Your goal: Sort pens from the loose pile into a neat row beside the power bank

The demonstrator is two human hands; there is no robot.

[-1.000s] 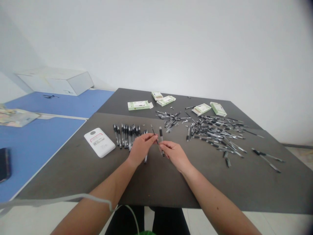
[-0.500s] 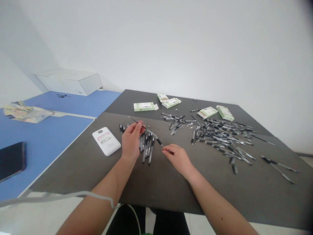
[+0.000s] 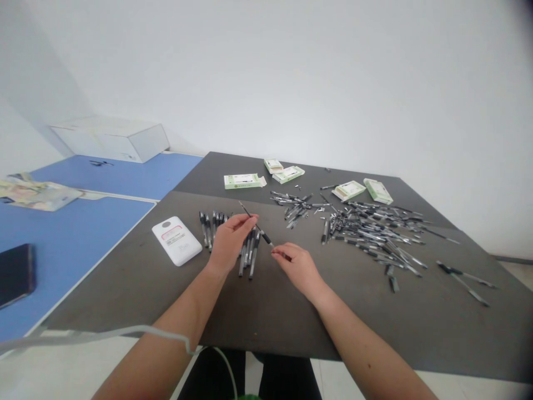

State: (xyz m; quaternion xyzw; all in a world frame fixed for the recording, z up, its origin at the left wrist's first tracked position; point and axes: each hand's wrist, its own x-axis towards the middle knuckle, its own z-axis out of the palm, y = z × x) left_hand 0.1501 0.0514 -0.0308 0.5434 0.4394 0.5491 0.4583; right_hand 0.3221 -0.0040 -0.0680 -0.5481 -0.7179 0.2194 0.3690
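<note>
My left hand [image 3: 229, 241] pinches a thin black pen [image 3: 258, 228] near its far end, holding it slanted above a row of pens [image 3: 227, 236] laid side by side on the dark table [image 3: 270, 300]. My right hand [image 3: 296, 265] has its fingers closed at the pen's near tip; what they pinch there is too small to name. A large loose heap of pens and pen parts [image 3: 370, 230] lies to the right.
A white power bank [image 3: 176, 240] lies left of the pen row. Green-and-white small boxes [image 3: 244, 180] sit at the table's far side. A blue table [image 3: 79, 222] on the left holds a black phone [image 3: 14, 272], papers and a white carton [image 3: 110, 139].
My left hand had swung the pen up and to the left, away from my right hand; now it has brought the pen back so its tip meets my right fingers.
</note>
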